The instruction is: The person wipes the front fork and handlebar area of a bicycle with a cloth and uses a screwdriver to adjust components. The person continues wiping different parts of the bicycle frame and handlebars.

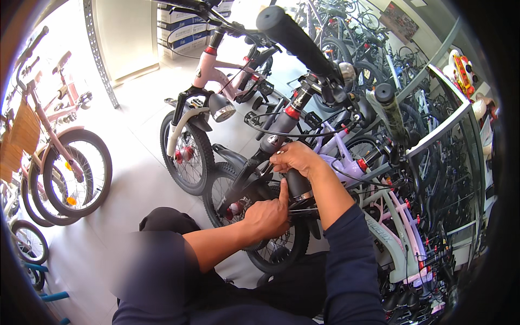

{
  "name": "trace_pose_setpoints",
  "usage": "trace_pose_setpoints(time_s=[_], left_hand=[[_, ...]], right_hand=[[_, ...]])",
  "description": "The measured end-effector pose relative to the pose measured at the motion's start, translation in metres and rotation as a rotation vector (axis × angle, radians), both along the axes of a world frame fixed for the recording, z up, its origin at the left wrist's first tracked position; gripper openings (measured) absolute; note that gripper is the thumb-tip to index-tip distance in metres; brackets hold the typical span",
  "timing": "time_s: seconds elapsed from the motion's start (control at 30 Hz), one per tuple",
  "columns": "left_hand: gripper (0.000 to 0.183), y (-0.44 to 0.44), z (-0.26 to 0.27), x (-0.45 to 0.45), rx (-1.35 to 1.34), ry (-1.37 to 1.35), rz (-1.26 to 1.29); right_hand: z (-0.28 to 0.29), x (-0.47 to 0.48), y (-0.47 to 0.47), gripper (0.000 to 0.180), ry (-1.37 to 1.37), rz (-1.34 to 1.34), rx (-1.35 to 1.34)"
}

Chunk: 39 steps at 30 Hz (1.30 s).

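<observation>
Before me stands a dark grey bicycle, its head tube [280, 128] tilted and its black fork [239, 180] below. My right hand [295, 160] pinches a small light-coloured part, too small to name, at the fork crown. Just under that hand is a dark headlamp [298, 183] with a silver rim. My left hand [266, 218] is lower, beside the lamp, with its index finger stretched upward and the other fingers curled. Whether the curled fingers hold anything is hidden. Over the head tube rises a black handlebar grip [290, 38].
A pink bicycle [207, 69] with its own headlamp [221, 107] stands just beyond. Purple [345, 160] and grey-green [386, 235] frames crowd my right, near a glass-sided case [455, 162]. More pink bicycles [75, 170] line the left. Cartons [183, 34] are stacked at the back.
</observation>
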State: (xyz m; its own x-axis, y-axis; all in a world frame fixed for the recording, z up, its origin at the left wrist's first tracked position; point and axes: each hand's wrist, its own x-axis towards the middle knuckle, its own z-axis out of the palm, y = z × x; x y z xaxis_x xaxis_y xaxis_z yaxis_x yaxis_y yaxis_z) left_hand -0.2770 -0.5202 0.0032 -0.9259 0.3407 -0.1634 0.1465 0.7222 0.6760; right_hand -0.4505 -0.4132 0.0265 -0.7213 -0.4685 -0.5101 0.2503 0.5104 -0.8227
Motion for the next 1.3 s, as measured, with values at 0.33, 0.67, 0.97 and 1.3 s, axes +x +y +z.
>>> trace_pose_setpoints(time_s=[0.33, 0.67, 0.97, 1.3], left_hand=[[0.087, 0.002, -0.007, 0.006, -0.037, 0.124, -0.054], [0.086, 0.005, -0.016, 0.011, -0.133, 0.317, -0.171], [0.083, 0.0, -0.006, 0.006, -0.114, 0.298, -0.171], [0.1, -0.002, -0.008, 0.003, -0.116, 0.288, -0.179]], right_hand=[[-0.029, -0.024, 0.02, 0.025, -0.126, -0.039, -0.019], [-0.024, -0.017, -0.005, 0.023, 0.076, -0.01, 0.239], [-0.031, -0.014, -0.006, 0.021, 0.723, 0.497, 0.465], [-0.009, -0.004, -0.021, 0.022, 0.533, 0.347, 0.562]])
